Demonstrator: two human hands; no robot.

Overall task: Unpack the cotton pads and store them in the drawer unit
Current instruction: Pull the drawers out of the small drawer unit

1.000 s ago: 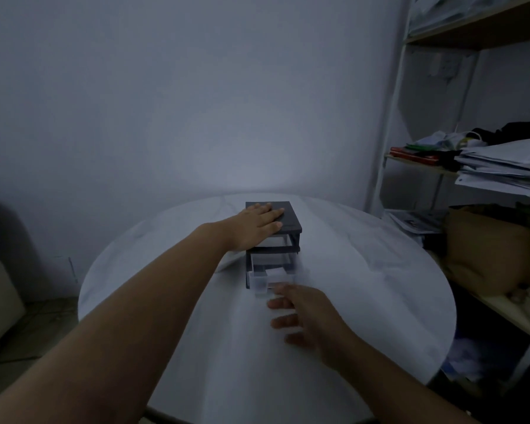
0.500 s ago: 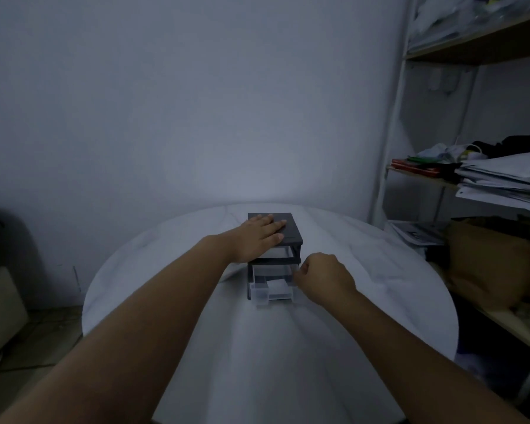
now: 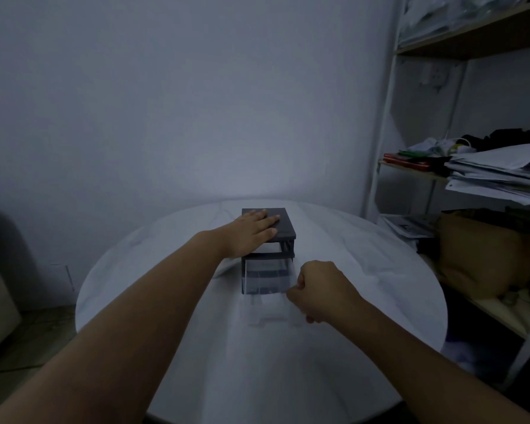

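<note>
Here, item by item. One small dark grey plastic drawer unit (image 3: 283, 231), standing upright on the round white table (image 3: 364, 270), toward its far middle. My left hand (image 3: 251, 229) lies flat on the unit's dark top, palm down, fingers spread and released, gripping nothing. One clear plastic drawer (image 3: 268, 313), the lowest, drawn well out toward the near side; it is blurred, so I cannot tell what lies in it. My right hand (image 3: 318, 290) is clenched at that drawer's right front corner, fingers curled in; it seems to be grasping the drawer's edge, though the contact is hidden behind my knuckles. Cotton pads: not to be made out in this dim view. At the far right, one pale metal-framed shelf rack (image 3: 383, 117) with wooden boards, bearing a stack of white papers (image 3: 496, 175) and a brown cardboard box (image 3: 484, 255) below.
</note>
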